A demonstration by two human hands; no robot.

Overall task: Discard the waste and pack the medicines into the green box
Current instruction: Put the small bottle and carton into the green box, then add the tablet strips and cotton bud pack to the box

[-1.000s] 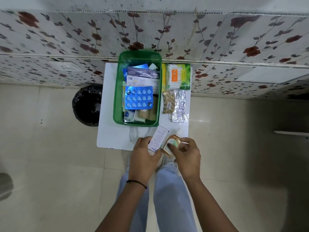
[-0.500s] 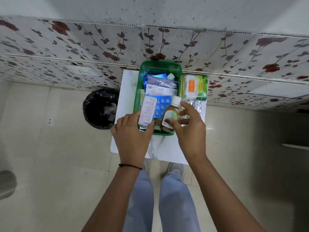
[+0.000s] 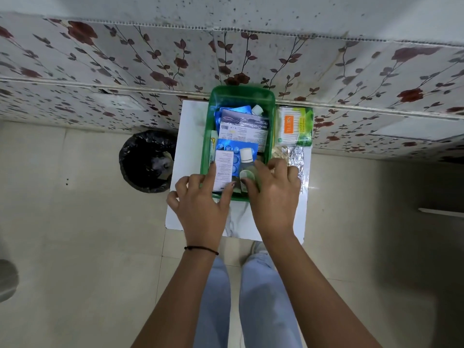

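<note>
Left hand (image 3: 200,204) fingers pinch white carton (image 3: 223,170), right hand (image 3: 272,194) fingers clamp bottle (image 3: 247,169); both long axes run near-far, over green box (image 3: 272,126) near end.

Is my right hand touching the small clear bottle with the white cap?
Touching. The head view shows the right hand with its thumb and fingers wrapped around the small clear bottle with the white cap, lowering it into the green plastic box.

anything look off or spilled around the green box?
Nothing spilled or damaged. The green box is piled high, its packets overlapping at odd angles. The cotton bud pack and two blister strips lie outside it on the white table. The left hand sets in a white carton, the right hand a bottle.
</note>
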